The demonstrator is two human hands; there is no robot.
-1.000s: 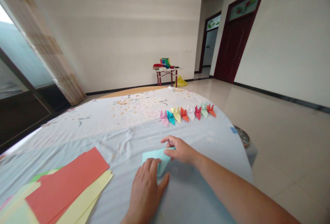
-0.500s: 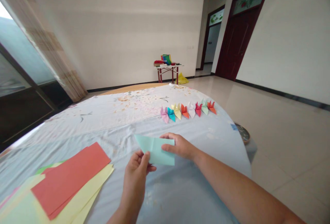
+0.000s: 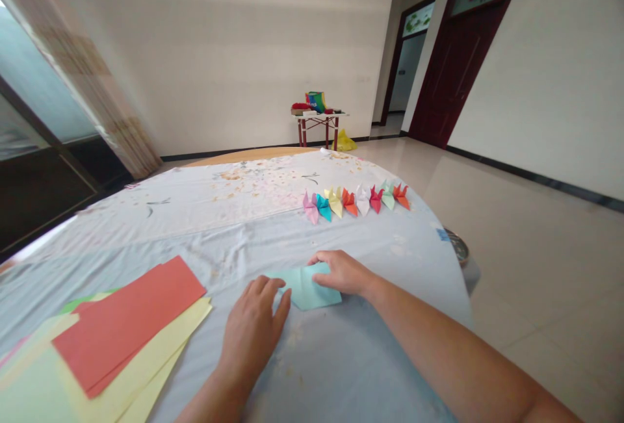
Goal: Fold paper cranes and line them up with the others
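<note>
A folded sheet of light turquoise paper (image 3: pixel 305 290) lies low over the cloth in front of me, its left end narrowing to a point. My right hand (image 3: pixel 336 271) pinches its upper right part, thumb on top and fingers behind the far edge. Over the left point rests my left hand (image 3: pixel 260 309), fingers stretched out and thumb apart, covering part of that corner. Beyond the hands stands a row of several folded paper cranes (image 3: pixel 349 202) in pink, blue, yellow, orange, white, red and pale green.
Left of my hands lies a stack of coloured paper, with red sheets (image 3: pixel 131 322) over yellow sheets (image 3: pixel 160 361). A pale flowered tablecloth (image 3: pixel 253 221) covers the round table. Farther off are a small side table (image 3: pixel 319 116), a yellow bag (image 3: pixel 345 141) and a stool (image 3: pixel 470 273) at the right.
The turquoise paper has come down toward the cloth. My left hand has released its pinch and now lies with fingers extended over the left point; the right hand keeps its hold.
</note>
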